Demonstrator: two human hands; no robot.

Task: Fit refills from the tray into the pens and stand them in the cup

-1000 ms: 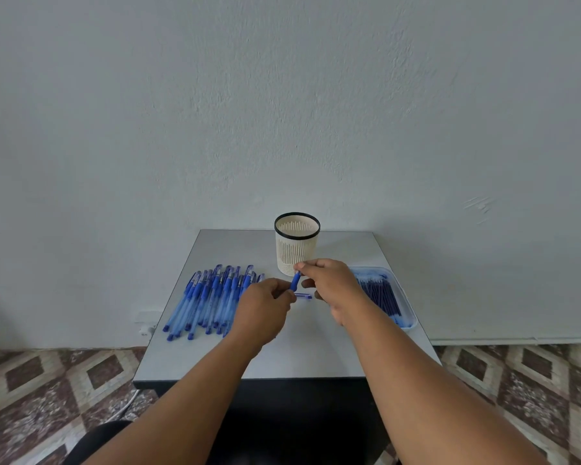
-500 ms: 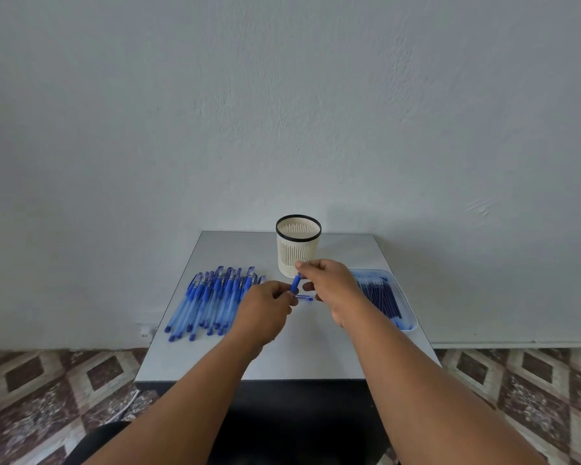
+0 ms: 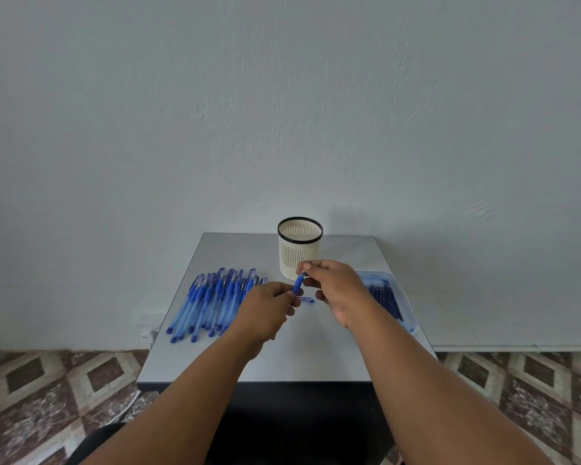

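Note:
Both hands meet over the middle of the grey table (image 3: 316,350). My left hand (image 3: 265,310) and my right hand (image 3: 332,286) hold one blue pen (image 3: 298,284) between them, tilted up toward the cup; most of it is hidden by the fingers. A small blue pen part (image 3: 306,299) lies on the table just under the hands. Several blue pens (image 3: 212,300) lie side by side on the left. A cream slotted cup (image 3: 299,246) with a black rim stands at the back centre. A pale blue tray (image 3: 406,307) of dark blue refills (image 3: 384,298) sits on the right.
The table stands against a plain white wall. A tiled floor with a diamond pattern lies on both sides. A white cable (image 3: 128,406) runs along the floor at the table's lower left. Bare tabletop lies in front of my hands.
The two hands have stayed together on the pen, with only slight finger movement. The view has shifted a little.

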